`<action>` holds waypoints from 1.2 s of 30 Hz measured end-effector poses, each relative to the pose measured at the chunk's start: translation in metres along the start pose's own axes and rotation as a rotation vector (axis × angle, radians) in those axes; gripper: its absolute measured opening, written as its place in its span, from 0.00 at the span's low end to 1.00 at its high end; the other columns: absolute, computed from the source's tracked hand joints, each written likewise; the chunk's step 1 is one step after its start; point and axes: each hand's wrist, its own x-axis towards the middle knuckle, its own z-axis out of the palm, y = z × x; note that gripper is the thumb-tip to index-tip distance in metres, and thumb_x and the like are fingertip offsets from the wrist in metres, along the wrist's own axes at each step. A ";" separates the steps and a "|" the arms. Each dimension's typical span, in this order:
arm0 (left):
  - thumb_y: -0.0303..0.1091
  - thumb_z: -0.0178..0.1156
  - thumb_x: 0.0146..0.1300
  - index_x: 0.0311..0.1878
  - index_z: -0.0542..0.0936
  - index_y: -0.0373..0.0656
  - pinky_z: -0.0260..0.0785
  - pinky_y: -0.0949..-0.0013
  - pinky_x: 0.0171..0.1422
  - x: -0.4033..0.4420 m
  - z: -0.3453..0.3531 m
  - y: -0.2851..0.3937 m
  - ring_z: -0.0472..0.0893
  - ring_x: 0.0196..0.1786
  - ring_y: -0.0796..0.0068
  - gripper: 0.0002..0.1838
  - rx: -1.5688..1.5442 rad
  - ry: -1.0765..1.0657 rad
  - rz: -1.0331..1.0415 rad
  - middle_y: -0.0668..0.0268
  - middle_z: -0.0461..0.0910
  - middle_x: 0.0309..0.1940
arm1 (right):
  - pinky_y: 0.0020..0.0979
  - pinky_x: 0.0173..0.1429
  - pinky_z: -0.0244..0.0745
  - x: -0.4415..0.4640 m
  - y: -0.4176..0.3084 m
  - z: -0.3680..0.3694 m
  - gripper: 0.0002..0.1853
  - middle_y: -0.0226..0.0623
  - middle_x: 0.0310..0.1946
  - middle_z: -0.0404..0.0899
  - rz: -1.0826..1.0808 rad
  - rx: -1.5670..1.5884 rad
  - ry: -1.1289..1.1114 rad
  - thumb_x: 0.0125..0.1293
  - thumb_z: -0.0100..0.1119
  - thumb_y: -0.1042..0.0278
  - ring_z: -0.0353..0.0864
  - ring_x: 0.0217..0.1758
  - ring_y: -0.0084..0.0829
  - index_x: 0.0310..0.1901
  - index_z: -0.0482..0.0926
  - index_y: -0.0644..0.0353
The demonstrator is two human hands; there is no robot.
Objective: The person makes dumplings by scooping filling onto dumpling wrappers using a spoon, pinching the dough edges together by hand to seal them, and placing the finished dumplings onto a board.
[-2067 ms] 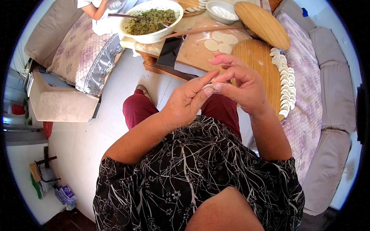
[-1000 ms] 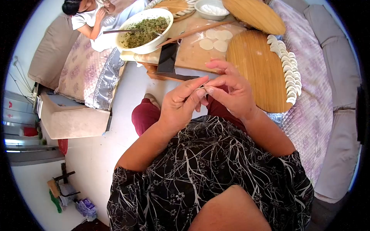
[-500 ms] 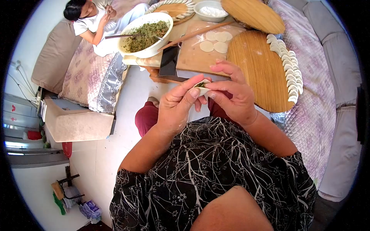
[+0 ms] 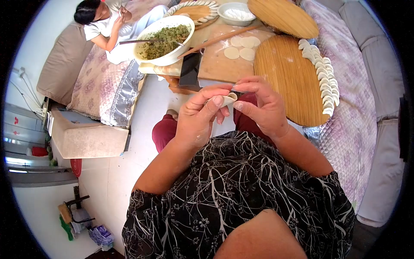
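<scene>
A half-folded dumpling [image 4: 225,101] is held up in front of my body, its right end still a small open loop of dough. My left hand [image 4: 199,113] pinches it, thumb on the near side and fingers behind. At its right end, the thumb and fingertips of my right hand [image 4: 265,108] sit around the dough edge. Beyond my hands, several round wrappers [image 4: 239,47] lie on a floured board [image 4: 215,69]. To the right, a round wooden tray [image 4: 286,82] carries rows of finished dumplings [image 4: 324,77] along its right edge.
A white bowl [image 4: 181,51] of green filling with a utensil across it stands left of a rolling pin [image 4: 215,42]. A dark phone [image 4: 189,71] lies by the board. Behind are a flour bowl [image 4: 236,15] and another tray [image 4: 284,19]. A person [image 4: 110,34] sits at upper left.
The wrapper has been folded over, so the green filling that showed before is now hidden. My right fingers have shifted to the dumpling's right end.
</scene>
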 end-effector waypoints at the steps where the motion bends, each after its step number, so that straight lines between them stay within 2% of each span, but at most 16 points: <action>1: 0.29 0.53 0.62 0.46 0.77 0.37 0.65 0.79 0.30 0.000 0.001 0.001 0.74 0.32 0.81 0.11 -0.027 -0.014 0.006 0.62 0.76 0.43 | 0.21 0.44 0.67 -0.001 0.000 0.000 0.11 0.34 0.43 0.73 0.067 0.073 -0.022 0.53 0.63 0.74 0.71 0.44 0.22 0.40 0.78 0.59; 6: 0.29 0.53 0.62 0.45 0.77 0.37 0.65 0.79 0.30 0.002 0.001 -0.001 0.74 0.32 0.81 0.10 -0.089 -0.034 0.003 0.62 0.74 0.47 | 0.22 0.48 0.66 -0.001 0.002 0.001 0.08 0.34 0.40 0.74 0.089 0.211 -0.067 0.57 0.58 0.76 0.71 0.44 0.22 0.39 0.78 0.63; 10: 0.28 0.53 0.62 0.43 0.77 0.37 0.66 0.78 0.31 0.000 0.003 -0.004 0.74 0.32 0.80 0.09 -0.067 -0.010 -0.017 0.64 0.74 0.43 | 0.22 0.49 0.66 0.000 0.001 0.001 0.05 0.34 0.38 0.74 0.144 0.236 -0.066 0.59 0.56 0.77 0.71 0.43 0.23 0.37 0.77 0.64; 14: 0.27 0.54 0.61 0.43 0.77 0.38 0.67 0.77 0.33 0.001 0.001 -0.006 0.74 0.33 0.79 0.08 -0.019 -0.028 -0.019 0.66 0.72 0.39 | 0.23 0.48 0.66 0.000 0.003 0.003 0.04 0.34 0.38 0.74 0.109 0.212 -0.038 0.59 0.56 0.76 0.71 0.42 0.22 0.35 0.77 0.64; 16: 0.27 0.54 0.61 0.43 0.77 0.38 0.67 0.77 0.33 0.001 0.001 -0.005 0.74 0.33 0.79 0.08 0.010 -0.022 0.001 0.66 0.72 0.39 | 0.23 0.47 0.66 0.000 0.005 0.001 0.05 0.34 0.37 0.74 -0.007 0.002 -0.040 0.58 0.57 0.76 0.72 0.41 0.22 0.36 0.77 0.64; 20: 0.27 0.54 0.61 0.43 0.77 0.38 0.68 0.76 0.34 0.001 0.000 -0.003 0.74 0.34 0.79 0.08 0.055 -0.005 0.071 0.66 0.72 0.40 | 0.21 0.43 0.67 0.000 0.003 0.002 0.07 0.33 0.36 0.74 -0.023 0.060 -0.031 0.56 0.58 0.76 0.72 0.40 0.21 0.38 0.78 0.63; 22: 0.27 0.54 0.61 0.43 0.77 0.38 0.68 0.76 0.34 0.000 -0.001 -0.004 0.74 0.34 0.79 0.08 0.057 -0.026 0.094 0.66 0.72 0.40 | 0.19 0.39 0.67 0.000 -0.008 0.002 0.09 0.32 0.36 0.75 0.111 0.065 -0.041 0.55 0.60 0.76 0.72 0.38 0.20 0.39 0.78 0.62; 29: 0.25 0.53 0.61 0.44 0.77 0.37 0.71 0.77 0.36 0.002 -0.004 -0.007 0.75 0.35 0.78 0.09 0.137 -0.097 0.162 0.63 0.69 0.44 | 0.20 0.36 0.66 0.000 0.001 0.003 0.07 0.32 0.32 0.75 0.102 0.170 -0.054 0.54 0.60 0.76 0.72 0.33 0.20 0.37 0.79 0.62; 33: 0.23 0.54 0.60 0.45 0.76 0.37 0.72 0.77 0.37 0.000 -0.001 -0.007 0.75 0.36 0.78 0.10 0.148 -0.130 0.168 0.63 0.68 0.45 | 0.22 0.37 0.68 0.001 0.002 0.003 0.07 0.33 0.31 0.76 -0.008 0.105 -0.029 0.54 0.60 0.77 0.73 0.34 0.21 0.36 0.79 0.63; 36: 0.22 0.54 0.59 0.45 0.76 0.35 0.72 0.73 0.37 0.000 0.001 -0.006 0.75 0.36 0.74 0.10 0.203 -0.098 0.171 0.59 0.69 0.45 | 0.22 0.38 0.68 0.000 0.007 0.000 0.07 0.34 0.33 0.76 -0.104 -0.016 -0.016 0.54 0.61 0.77 0.73 0.35 0.22 0.37 0.79 0.64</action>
